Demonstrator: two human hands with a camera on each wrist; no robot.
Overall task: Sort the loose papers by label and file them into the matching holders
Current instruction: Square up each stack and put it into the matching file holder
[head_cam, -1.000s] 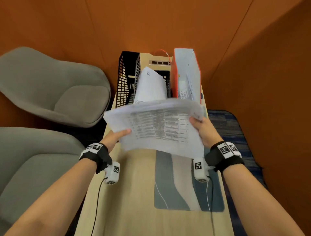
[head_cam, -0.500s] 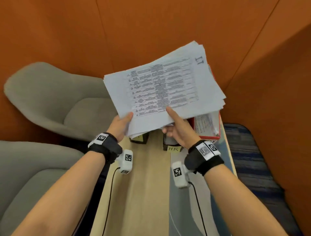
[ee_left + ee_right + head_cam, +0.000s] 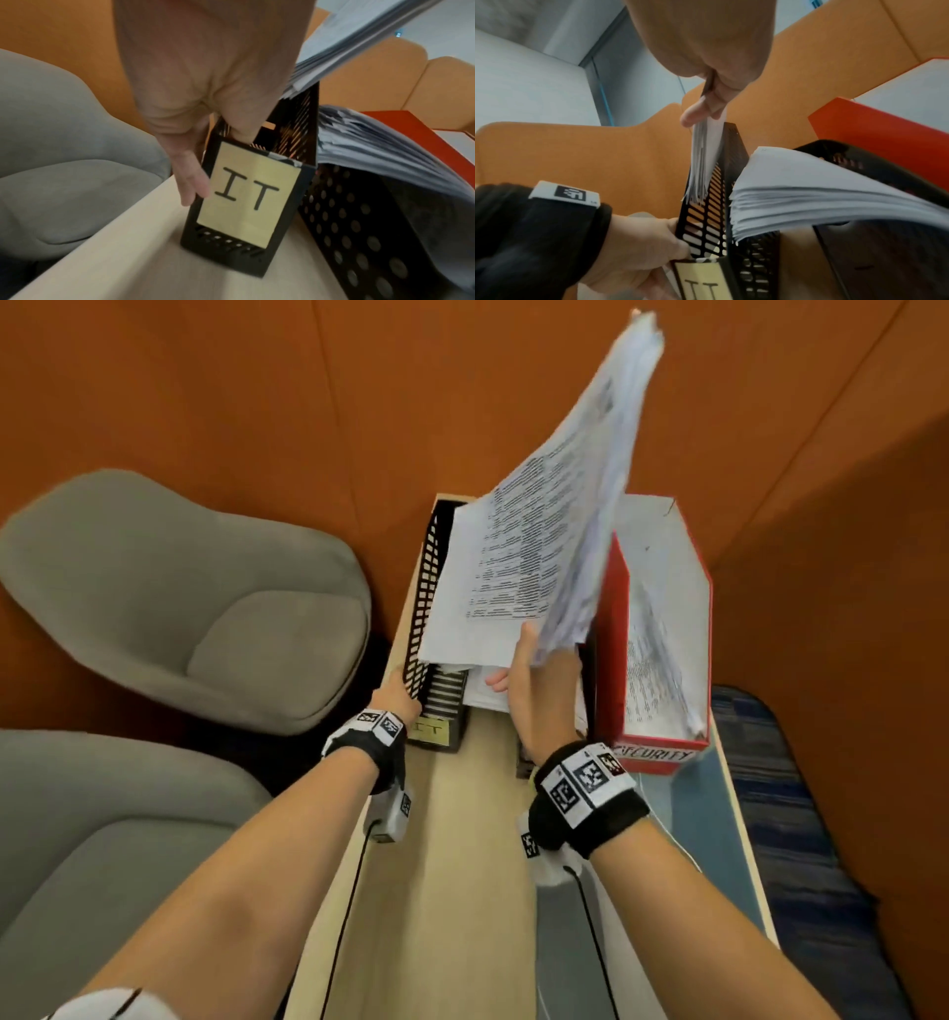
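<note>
My right hand pinches a thick stack of printed papers by its lower corner. The stack stands tilted on edge, with its lower end over the black mesh holder labelled IT. My left hand grips that holder's front left edge, thumb inside. In the right wrist view the stack hangs just above the mesh wall. A second black holder beside it holds drooping papers. The red holder marked SECURITY stands at the right with papers inside.
The holders stand at the far end of a narrow light wooden desk against an orange wall. Two grey chairs stand close on the left. A blue-grey mat lies on the desk's right side. Cables trail from both wrists.
My left hand has let go of the stack and taken hold of the IT holder's front edge. My right hand alone has tipped the stack from flat to nearly upright over the holders.
</note>
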